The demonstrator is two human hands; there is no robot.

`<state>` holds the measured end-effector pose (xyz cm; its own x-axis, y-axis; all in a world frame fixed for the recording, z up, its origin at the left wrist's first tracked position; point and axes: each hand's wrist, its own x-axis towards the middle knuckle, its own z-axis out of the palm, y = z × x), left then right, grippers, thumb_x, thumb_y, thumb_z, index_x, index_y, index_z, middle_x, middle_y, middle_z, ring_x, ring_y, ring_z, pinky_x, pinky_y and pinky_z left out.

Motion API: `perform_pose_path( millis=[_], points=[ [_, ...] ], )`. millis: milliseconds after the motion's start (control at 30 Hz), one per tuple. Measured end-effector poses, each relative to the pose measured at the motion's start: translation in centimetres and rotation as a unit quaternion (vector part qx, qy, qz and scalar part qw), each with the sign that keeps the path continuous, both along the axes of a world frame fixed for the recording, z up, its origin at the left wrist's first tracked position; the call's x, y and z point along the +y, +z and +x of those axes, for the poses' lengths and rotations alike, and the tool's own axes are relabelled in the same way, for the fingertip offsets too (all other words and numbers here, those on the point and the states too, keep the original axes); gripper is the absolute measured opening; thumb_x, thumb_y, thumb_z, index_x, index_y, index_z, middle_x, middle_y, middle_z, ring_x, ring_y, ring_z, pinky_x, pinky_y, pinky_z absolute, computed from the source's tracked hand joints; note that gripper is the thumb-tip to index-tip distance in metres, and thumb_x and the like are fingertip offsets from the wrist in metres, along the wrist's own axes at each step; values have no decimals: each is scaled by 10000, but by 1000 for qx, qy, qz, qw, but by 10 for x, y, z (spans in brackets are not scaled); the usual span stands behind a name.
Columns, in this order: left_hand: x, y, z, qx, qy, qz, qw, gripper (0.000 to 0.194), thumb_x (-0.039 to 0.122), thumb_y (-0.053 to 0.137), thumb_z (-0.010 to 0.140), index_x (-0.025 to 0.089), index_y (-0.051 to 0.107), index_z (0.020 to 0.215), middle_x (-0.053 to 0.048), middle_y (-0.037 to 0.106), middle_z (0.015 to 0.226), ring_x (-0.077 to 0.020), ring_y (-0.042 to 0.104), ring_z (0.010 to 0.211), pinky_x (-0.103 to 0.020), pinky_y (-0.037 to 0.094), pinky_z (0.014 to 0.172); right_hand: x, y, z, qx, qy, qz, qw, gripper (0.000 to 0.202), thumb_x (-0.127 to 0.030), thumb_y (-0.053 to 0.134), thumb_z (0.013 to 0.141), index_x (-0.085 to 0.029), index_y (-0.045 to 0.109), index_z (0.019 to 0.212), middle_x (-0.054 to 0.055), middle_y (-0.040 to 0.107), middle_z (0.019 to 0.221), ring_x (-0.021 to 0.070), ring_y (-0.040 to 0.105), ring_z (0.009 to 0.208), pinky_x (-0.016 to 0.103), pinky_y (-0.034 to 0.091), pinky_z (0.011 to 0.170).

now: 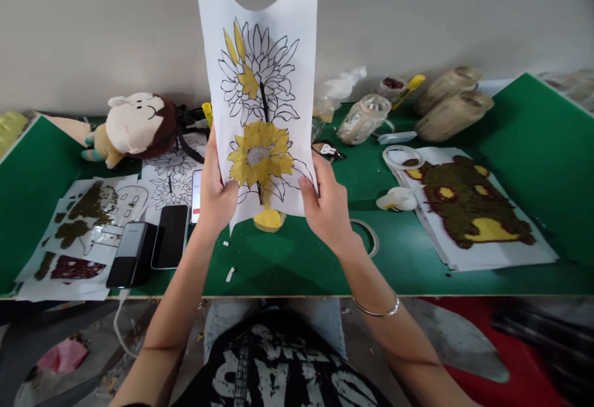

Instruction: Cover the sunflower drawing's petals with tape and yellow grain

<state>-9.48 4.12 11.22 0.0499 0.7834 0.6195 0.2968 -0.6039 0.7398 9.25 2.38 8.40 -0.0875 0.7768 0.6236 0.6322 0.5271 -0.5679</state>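
Both hands hold up a sheet of white paper (211, 36) with flower outlines on it, above the green table (288, 265). Its top edge sags in the middle. The lower flower (273, 141) is covered in yellow around a grey centre; the upper one has only a few yellow patches. My left hand (219, 184) grips the lower left edge, thumb on the front. My right hand (327, 200) grips the lower right edge the same way. Just below the sheet sits a small container of yellow material (269, 219), partly hidden by the paper.
At left lie a plush doll (139, 124), picture sheets (65, 209), a phone (171, 237) and a corded power bank (131, 254). At right are a glass jar (364, 119), tape roll (403, 157), brown bags (455, 115) and a bear picture (464, 203). Green side panels (547, 159) stand at both ends.
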Motion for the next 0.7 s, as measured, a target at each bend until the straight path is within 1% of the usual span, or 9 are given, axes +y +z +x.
perform_pose_path(
  millis=[133, 200, 333, 500, 600, 700],
  points=[
    [-2, 1, 1, 4, 2, 2, 1000, 764, 15, 475, 679, 351, 325, 1348, 50, 373, 1422, -238, 265, 1368, -413, 206, 1161, -3, -1, -1, -1, 3, 0, 1000, 420, -271, 353, 921, -228, 344, 1338, 104, 590, 1227, 194, 648, 940, 308, 558, 698],
    [-3, 0, 1, 4, 10, 9, 1000, 753, 15, 481, 682, 349, 336, 1341, 47, 391, 1406, -240, 281, 1360, -410, 223, 1155, -4, -2, -1, -3, 1, 3, 1000, 428, -269, 347, 921, -233, 332, 1348, 105, 583, 1234, 197, 648, 943, 312, 558, 698],
    [-5, -2, 1, 4, 18, 21, 1000, 722, 34, 487, 699, 341, 345, 1336, 30, 425, 1374, -235, 322, 1336, -403, 278, 1130, -6, -2, -2, -12, -12, 15, 1000, 426, -272, 345, 922, -236, 338, 1346, 101, 598, 1206, 194, 661, 891, 299, 556, 650],
    [-7, 0, 3, 25, 36, 39, 998, 630, 113, 517, 756, 321, 353, 1327, 10, 437, 1367, -253, 328, 1332, -430, 281, 1124, -9, -1, -3, -26, -25, 11, 999, 425, -298, 325, 930, -232, 339, 1350, 115, 599, 1204, 204, 660, 911, 294, 559, 638],
    [-9, 3, 4, 30, 41, 50, 997, 583, 154, 525, 785, 317, 361, 1320, 5, 439, 1362, -257, 324, 1334, -427, 273, 1127, -11, 0, -4, -29, -19, 17, 999, 437, -286, 312, 935, -245, 304, 1370, 115, 592, 1226, 194, 661, 916, 277, 561, 637],
    [-12, 3, 5, 31, 35, 58, 997, 571, 165, 522, 798, 326, 358, 1320, 11, 429, 1366, -256, 332, 1328, -417, 298, 1114, -13, 0, -5, -25, -13, 29, 999, 466, -271, 318, 936, -255, 250, 1397, 114, 564, 1272, 196, 649, 966, 277, 565, 662]
  ],
)
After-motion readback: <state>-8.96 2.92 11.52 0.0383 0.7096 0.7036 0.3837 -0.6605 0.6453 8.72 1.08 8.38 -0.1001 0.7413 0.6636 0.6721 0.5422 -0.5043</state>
